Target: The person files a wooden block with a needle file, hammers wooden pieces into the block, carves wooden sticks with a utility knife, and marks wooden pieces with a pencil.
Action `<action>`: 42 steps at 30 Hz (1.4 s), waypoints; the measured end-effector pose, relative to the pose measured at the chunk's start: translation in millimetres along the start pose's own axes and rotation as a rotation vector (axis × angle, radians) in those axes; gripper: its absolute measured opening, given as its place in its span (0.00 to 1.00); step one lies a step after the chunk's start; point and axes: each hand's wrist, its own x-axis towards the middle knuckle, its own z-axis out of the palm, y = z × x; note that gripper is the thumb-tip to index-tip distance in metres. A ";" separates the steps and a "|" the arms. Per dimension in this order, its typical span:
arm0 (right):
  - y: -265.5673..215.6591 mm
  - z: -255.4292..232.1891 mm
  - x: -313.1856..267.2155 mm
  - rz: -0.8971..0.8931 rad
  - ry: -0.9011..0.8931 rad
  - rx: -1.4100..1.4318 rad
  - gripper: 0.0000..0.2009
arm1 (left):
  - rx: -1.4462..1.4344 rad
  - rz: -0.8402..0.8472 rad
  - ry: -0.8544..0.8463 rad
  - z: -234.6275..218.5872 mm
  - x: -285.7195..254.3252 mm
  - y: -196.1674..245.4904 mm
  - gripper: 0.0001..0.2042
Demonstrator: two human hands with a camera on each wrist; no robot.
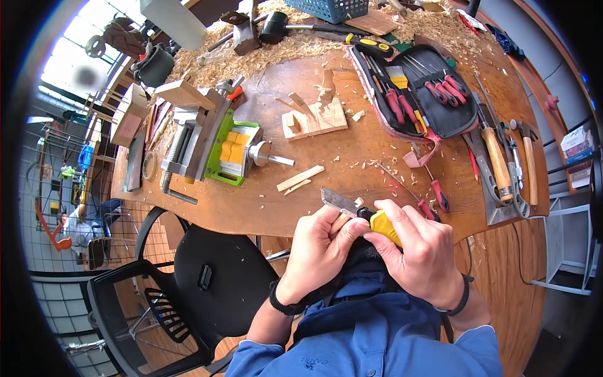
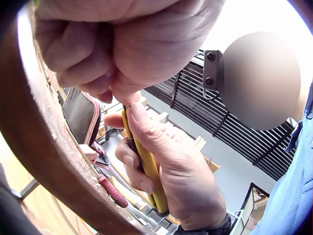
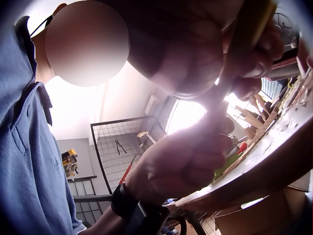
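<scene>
My right hand grips a yellow utility knife, its wide blade pointing left over the table's front edge. In my left hand is a small pale stick of wood, pinched between thumb and fingers just under the blade. Both hands meet close in front of the blue shirt, the left thumb right at the knife's black front end. The left wrist view shows the right fingers curled round the yellow handle. In the right wrist view the left hand is glare-lit, and the stick is hidden.
On the wooden table, wood strips lie beyond the hands. A green-based vise stands left, a notched wooden block behind. Right are a tool case, red-handled carving tools and a chisel. A black chair stands left.
</scene>
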 end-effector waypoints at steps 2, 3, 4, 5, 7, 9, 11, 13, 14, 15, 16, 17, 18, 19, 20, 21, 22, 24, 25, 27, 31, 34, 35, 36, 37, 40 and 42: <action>-1.5 0.8 -1.3 0.003 0.003 -0.018 0.24 | 0.005 0.008 0.011 1.5 0.3 -3.3 0.16; -1.9 1.0 -1.4 0.009 0.001 -0.035 0.24 | 0.008 0.011 0.020 2.0 0.6 -5.0 0.16; -1.9 1.0 -1.2 0.009 0.003 -0.036 0.24 | 0.008 0.014 0.019 2.2 1.1 -5.8 0.16; -2.1 1.1 -1.2 0.017 -0.001 -0.041 0.24 | 0.029 0.016 0.015 2.1 0.9 -6.5 0.16; -2.1 1.2 -1.4 0.022 -0.004 -0.046 0.24 | 0.049 0.019 0.013 1.2 0.9 -5.7 0.15; -1.9 1.7 -1.8 0.017 0.001 -0.048 0.24 | 0.132 0.008 0.014 -0.4 1.2 -2.4 0.15; -2.0 2.1 -1.8 0.012 0.010 -0.046 0.24 | 0.130 0.017 0.023 -0.4 1.4 -0.8 0.15; -1.9 4.0 -1.5 0.006 0.020 -0.043 0.24 | 0.128 0.026 0.032 1.9 1.8 -2.7 0.15; -1.7 6.2 -1.5 0.013 0.053 -0.040 0.24 | 0.054 0.025 0.073 6.0 2.4 -6.9 0.15; -1.8 7.3 -1.2 0.021 0.087 -0.036 0.24 | -0.021 0.024 0.114 8.3 2.6 -9.1 0.15; -2.4 7.4 -0.5 0.019 0.087 -0.036 0.24 | -0.021 0.024 0.115 6.9 1.9 -8.0 0.15; -3.2 7.3 0.4 0.015 0.099 -0.025 0.24 | -0.001 0.028 0.086 4.1 1.2 -6.0 0.11; -3.5 6.6 1.5 0.010 0.112 -0.015 0.24 | 0.019 0.033 0.056 2.3 0.9 -4.9 0.09; -4.2 4.8 3.0 0.010 0.111 -0.016 0.24 | 0.018 0.033 0.056 1.9 0.7 -7.1 0.09; -5.3 2.4 4.6 0.009 0.076 -0.013 0.24 | -0.041 0.034 0.008 1.5 0.4 -11.1 0.10; -6.3 1.2 4.6 0.008 0.039 -0.008 0.24 | -0.100 0.032 -0.040 1.4 -0.7 -13.4 0.11; -6.4 1.5 4.0 0.009 0.038 -0.008 0.24 | -0.100 0.031 -0.041 1.4 -1.1 -12.3 0.11; -5.2 2.1 4.1 -0.008 0.029 -0.017 0.25 | -0.181 0.088 -0.080 1.7 0.2 -8.9 0.15; -5.4 2.1 3.9 -0.007 0.027 -0.017 0.25 | -0.182 0.086 -0.080 1.5 -0.4 -10.0 0.15; -5.8 2.1 3.3 -0.008 0.024 0.014 0.25 | -0.198 0.059 -0.078 0.1 -2.2 -12.9 0.14; -6.8 1.7 3.0 -0.015 0.033 0.017 0.25 | -0.126 0.052 -0.093 -3.3 -5.6 -13.3 0.13; -6.3 1.3 4.3 -0.012 0.022 0.014 0.25 | -0.131 0.052 0.008 5.0 -4.0 -11.5 0.15; -6.5 1.6 4.7 -0.011 0.022 -0.004 0.25 | -0.132 0.052 0.023 5.8 -3.5 -10.3 0.16; -6.6 2.0 5.0 -0.010 0.023 -0.021 0.24 | -0.132 0.051 0.038 6.2 -2.8 -9.7 0.16; -6.2 2.8 5.0 -0.015 0.020 -0.021 0.24 | -0.134 0.052 0.043 6.9 -2.5 -10.0 0.16; -4.8 5.7 4.3 -0.013 0.028 -0.027 0.24 | -0.093 0.061 0.077 8.1 -2.1 -11.8 0.17; -4.9 6.4 4.3 -0.016 0.048 -0.033 0.24 | -0.063 0.064 0.086 8.2 -1.9 -12.3 0.17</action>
